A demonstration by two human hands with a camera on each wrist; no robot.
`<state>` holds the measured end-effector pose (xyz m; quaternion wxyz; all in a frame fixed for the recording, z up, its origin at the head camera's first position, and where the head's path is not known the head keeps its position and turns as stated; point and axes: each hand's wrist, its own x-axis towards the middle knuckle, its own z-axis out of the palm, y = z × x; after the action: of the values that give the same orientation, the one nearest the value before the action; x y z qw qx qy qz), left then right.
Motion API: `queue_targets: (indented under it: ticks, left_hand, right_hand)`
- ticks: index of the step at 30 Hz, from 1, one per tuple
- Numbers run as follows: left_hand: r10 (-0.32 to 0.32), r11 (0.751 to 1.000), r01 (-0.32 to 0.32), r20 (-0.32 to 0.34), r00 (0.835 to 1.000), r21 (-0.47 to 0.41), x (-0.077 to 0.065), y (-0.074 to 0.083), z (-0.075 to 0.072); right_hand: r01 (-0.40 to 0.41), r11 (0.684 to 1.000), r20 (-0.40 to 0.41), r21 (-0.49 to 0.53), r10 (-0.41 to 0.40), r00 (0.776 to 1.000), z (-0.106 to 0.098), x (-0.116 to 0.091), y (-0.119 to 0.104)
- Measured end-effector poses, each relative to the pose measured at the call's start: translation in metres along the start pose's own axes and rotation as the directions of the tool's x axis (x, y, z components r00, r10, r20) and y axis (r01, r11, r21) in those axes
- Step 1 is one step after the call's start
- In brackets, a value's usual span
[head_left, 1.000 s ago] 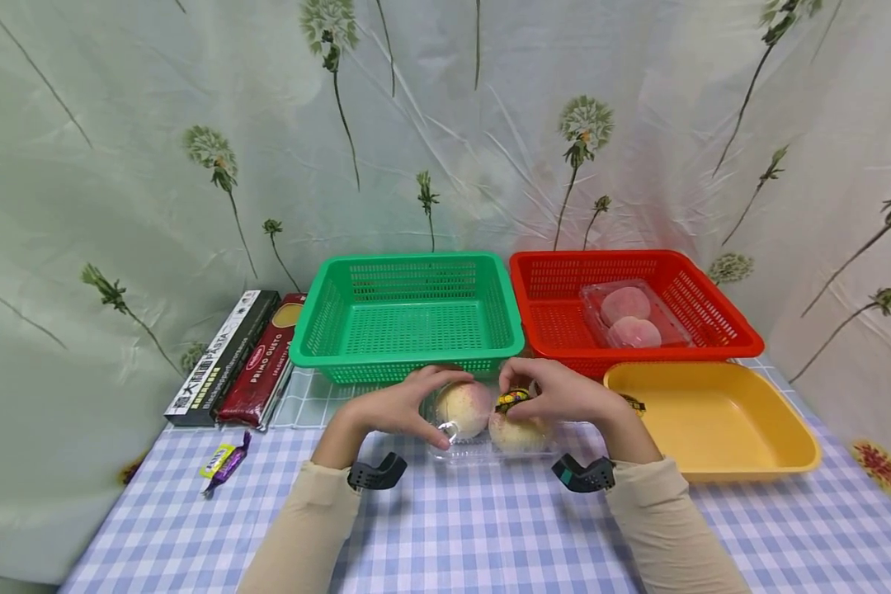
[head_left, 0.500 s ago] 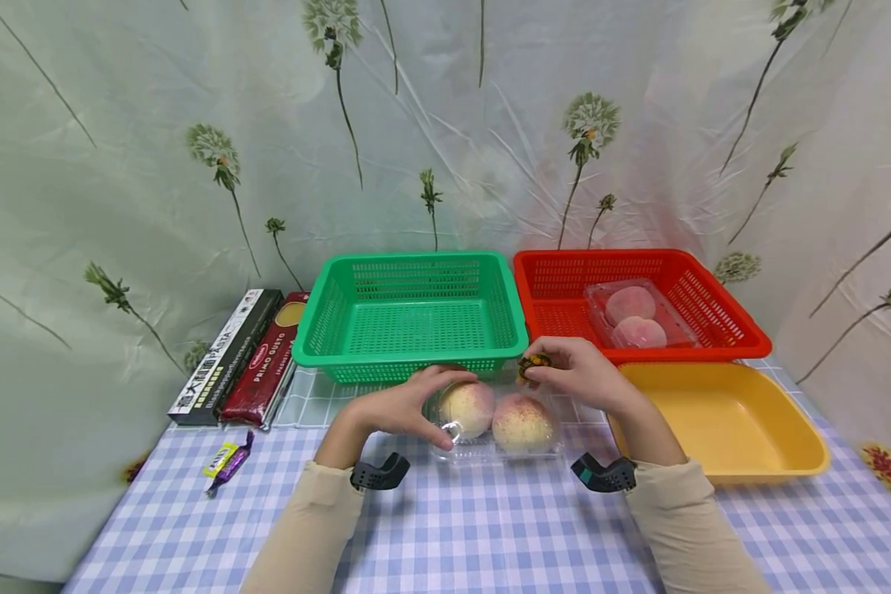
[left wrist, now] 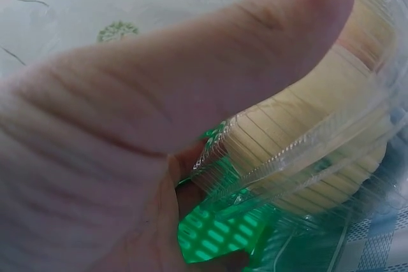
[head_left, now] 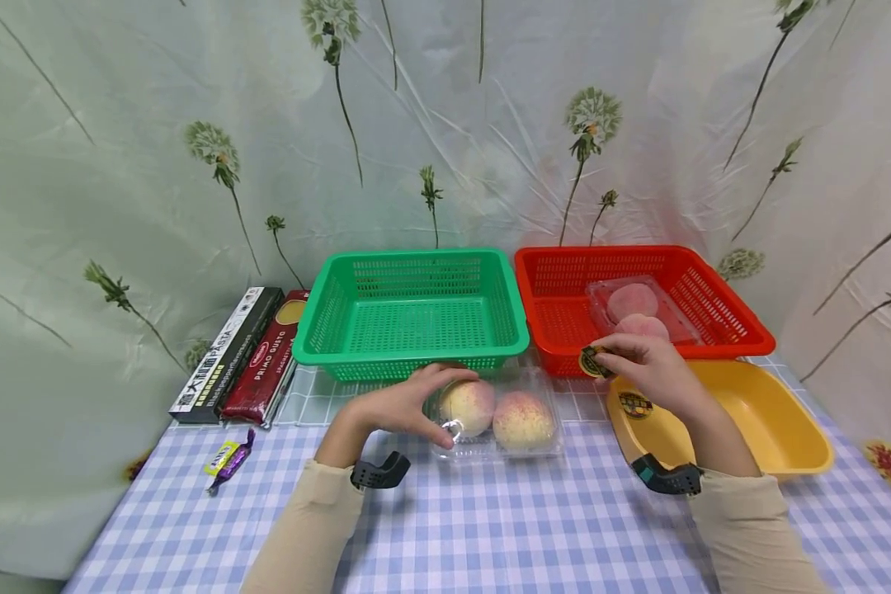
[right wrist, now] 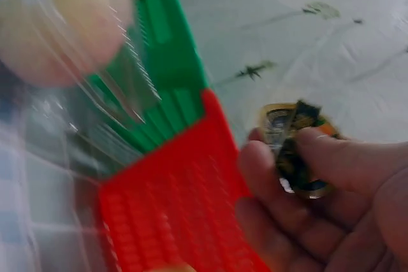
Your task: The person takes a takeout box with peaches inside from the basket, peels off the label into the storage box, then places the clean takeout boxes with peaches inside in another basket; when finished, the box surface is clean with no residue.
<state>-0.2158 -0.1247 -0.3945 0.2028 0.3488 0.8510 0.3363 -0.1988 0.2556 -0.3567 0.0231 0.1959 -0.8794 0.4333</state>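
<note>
A clear plastic box (head_left: 471, 452) with two pale, pink-tinged peaches (head_left: 523, 421) lies on the cloth before the green basket. My left hand (head_left: 408, 406) holds the box's left end, thumb at the front and fingers at the back; the left wrist view shows the thumb (left wrist: 255, 49) large beside the ribbed plastic. My right hand (head_left: 649, 371) pinches a small round black-and-gold sticker-like piece (head_left: 595, 360) between thumb and fingers, above the near side of the red basket. In the right wrist view this piece (right wrist: 290, 151) has a darker strip across it.
The green basket (head_left: 408, 360) and red basket (head_left: 564, 363) stand at the back; another box of peaches (head_left: 634, 300) is in the red one. A similar label (head_left: 634, 404) shows at the yellow tray (head_left: 772, 429). Pasta packs (head_left: 226, 355) and small wrapped sweets (head_left: 230, 462) lie left.
My right hand has moved right, away from the peaches, taking the black-and-gold piece with it and uncovering the right peach. The left hand has stayed on the box.
</note>
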Motion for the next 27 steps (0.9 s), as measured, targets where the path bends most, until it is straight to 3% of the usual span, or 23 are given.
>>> queue_targets:
  ticks: [4, 9, 20, 27]
  left_hand:
    - [-0.003, 1.0, 0.003, 0.0, 1.0, 0.004, 0.001, 0.002, 0.0]
    - [0.006, 1.0, -0.006, -0.005, 1.0, -0.003, 0.002, 0.003, -0.001]
    - [0.009, 0.997, -0.01, -0.005, 1.0, -0.082, 0.003, 0.002, -0.001]
    - [0.012, 0.996, -0.013, -0.012, 1.0, -0.085, 0.004, 0.0, -0.001]
  right_hand:
    - [-0.069, 0.994, 0.048, -0.086, 0.073, 0.996, -0.019, -0.007, 0.005]
    - [-0.138, 0.976, 0.159, -0.17, 0.166, 0.973, -0.043, -0.02, 0.013]
    - [-0.276, 0.955, 0.297, -0.108, 0.296, 0.908, -0.064, -0.035, 0.045]
    - [-0.408, 0.913, 0.384, -0.009, 0.38, 0.841, -0.066, -0.039, 0.062]
